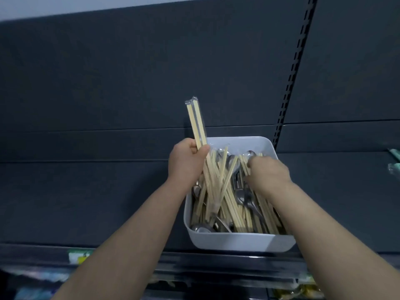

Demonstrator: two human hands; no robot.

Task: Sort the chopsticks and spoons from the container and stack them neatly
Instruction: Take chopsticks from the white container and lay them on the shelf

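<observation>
Count: one container (pixel 238 242); two hands; one wrapped pair (pixel 195 122) of two sticks; loose chopsticks (pixel 229 204) piled too thick and overlapped to count; spoons (pixel 240 197) numbering several, mostly buried, so the exact figure cannot be told.

Location: the container stands on a dark shelf (pixel 86 191), at its near edge; chopsticks and spoons lie mixed inside it, most running lengthwise from near wall to far wall.

Hand pose: both forearms reach forward from the lower corners; the left hand (pixel 186 161) is at the container's far-left corner, clenched as a fist round the wrapped pair, thumb pressed on top; the pair stands nearly upright and leans slightly left, its top well above the fist; sticks below the fist are blurred. The right hand (pixel 268 172) is inside the container on the far-right side, back of the hand up, fingers curled down over a cluster of chopsticks and grasping them.

Materials: container of white smooth plastic, rectangular, with rounded corners; chopsticks of pale wood, straight, square-ended; wrapper clear and glossy; spoons of shiny grey metal with oval bowls; back panel (pixel 151 72) matt dark grey; slotted upright (pixel 290 79) black.
</observation>
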